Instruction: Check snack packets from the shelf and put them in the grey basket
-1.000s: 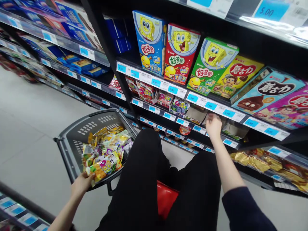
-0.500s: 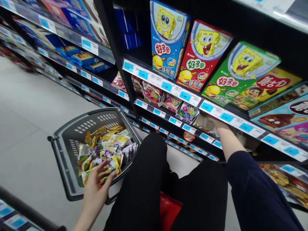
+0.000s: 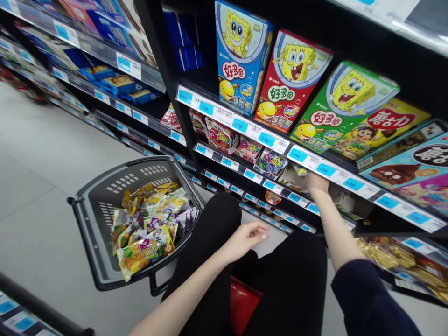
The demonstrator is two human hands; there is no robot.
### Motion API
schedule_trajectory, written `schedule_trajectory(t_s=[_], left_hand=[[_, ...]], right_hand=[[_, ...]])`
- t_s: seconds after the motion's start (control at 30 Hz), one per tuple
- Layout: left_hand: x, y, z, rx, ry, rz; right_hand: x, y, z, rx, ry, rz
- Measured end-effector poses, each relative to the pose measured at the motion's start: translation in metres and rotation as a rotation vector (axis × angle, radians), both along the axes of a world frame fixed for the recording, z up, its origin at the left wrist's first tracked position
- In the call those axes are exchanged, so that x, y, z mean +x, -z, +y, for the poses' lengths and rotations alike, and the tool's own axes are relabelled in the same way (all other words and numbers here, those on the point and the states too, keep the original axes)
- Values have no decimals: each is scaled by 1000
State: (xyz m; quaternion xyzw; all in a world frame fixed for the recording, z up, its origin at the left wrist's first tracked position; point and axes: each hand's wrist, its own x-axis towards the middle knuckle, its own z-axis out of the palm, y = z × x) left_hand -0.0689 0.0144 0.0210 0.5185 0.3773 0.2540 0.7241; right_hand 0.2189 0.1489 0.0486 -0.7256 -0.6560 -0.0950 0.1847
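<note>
My left hand (image 3: 247,238), loosely open, hangs apart from a grey plastic basket (image 3: 95,198) holding shiny yellow-and-purple packets (image 3: 150,249). Farther off, my right hand (image 3: 318,183) reaches into a black shelf (image 3: 241,170); fingers hidden, I cannot tell its grip.
</note>
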Motion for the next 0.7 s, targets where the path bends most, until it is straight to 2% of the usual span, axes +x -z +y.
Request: schedule_trajectory(t_s=[0.03,0.1,0.17,0.23,0.3,0.4,0.53,0.6,0.7], left_hand=[[3,7,-1,-91,-30,-29],[4,17,-4,-267,-109,-89],[2,20,-8,-421,-167,-184],[0,16,-11,-567,-142,-334],[-1,11,-13,-646,-54,-483],[-1,7,-17,-578,9,-552],[2,10,-21,-414,-61,-404],[4,14,-22,-355,-88,-345],[7,23,-20,-218,-158,-259]], right_hand=[[-2,4,-18,9,-9,-16],[-11,13,-59,156,-42,-68],[-25,22,-102,321,-124,-32],[-45,29,-140,428,-195,69],[-66,34,-170,421,-214,149],[-90,38,-200,344,-256,170],[-96,44,-217,239,-167,352],[-91,47,-218,170,-88,580],[-82,51,-218,-21,-81,1114]])
